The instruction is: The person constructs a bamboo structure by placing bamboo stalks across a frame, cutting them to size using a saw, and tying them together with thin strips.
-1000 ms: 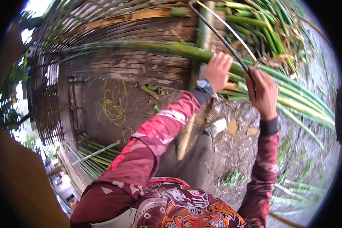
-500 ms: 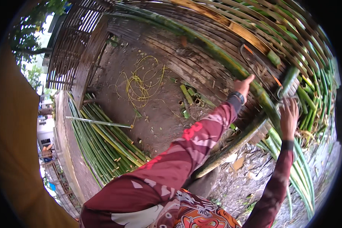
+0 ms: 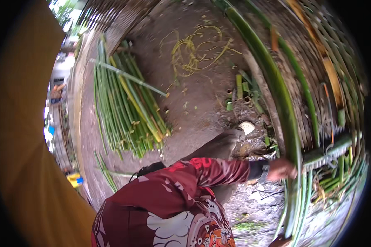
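A long, thick green bamboo pole runs from the top of the view down the right side to the lower edge. My left hand, with a watch at the wrist, is closed on this pole near its lower part, somewhat blurred. Only a small part of my right hand shows at the bottom edge, by the pole's near end; its fingers are hidden. Right of my left hand, a thick bamboo crosspiece lies crosswise. A bow saw with an orange part rests by that crosspiece.
Many cut bamboo poles lie in a pile at the left. A tangle of yellow cord is on the dirt ground. Short bamboo pieces lie near my foot. A slatted bamboo surface and a thinner green pole are at the right.
The view has swung to the right and down. My hands have shifted toward the pole's near end, and the pole now extends to the lower edge. My right hand has dropped almost out of view.
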Demonstrator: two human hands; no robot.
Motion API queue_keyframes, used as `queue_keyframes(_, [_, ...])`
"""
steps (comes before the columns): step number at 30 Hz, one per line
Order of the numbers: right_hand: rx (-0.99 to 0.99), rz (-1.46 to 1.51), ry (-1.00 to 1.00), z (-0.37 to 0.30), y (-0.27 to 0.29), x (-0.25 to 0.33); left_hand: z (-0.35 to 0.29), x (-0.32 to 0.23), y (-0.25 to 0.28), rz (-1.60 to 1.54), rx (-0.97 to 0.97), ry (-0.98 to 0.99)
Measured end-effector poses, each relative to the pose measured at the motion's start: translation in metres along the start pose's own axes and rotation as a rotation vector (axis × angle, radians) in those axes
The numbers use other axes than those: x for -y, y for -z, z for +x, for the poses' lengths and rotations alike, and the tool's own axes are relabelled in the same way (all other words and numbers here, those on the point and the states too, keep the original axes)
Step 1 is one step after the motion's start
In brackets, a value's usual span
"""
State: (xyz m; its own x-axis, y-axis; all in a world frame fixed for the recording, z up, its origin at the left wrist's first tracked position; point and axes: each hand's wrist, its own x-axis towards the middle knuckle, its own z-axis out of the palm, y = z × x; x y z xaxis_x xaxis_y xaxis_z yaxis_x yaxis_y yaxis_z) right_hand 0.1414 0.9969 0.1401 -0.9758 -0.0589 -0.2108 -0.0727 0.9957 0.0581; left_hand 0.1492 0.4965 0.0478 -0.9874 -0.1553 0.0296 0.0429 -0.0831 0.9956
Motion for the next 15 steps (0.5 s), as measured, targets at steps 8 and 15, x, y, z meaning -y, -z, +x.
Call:
queue_keyframes(8, [-0.245,0.110,0.986,0.024,-0.025,-0.017,-0.141,-0.094,0.058,-1.288,-0.527,0.763])
queue_keyframes(15, [0.787,-0.397,0.515,0.092,-0.007,0.035,-0.199,-0.049,0.098,-1.481,-0.771,0.856])
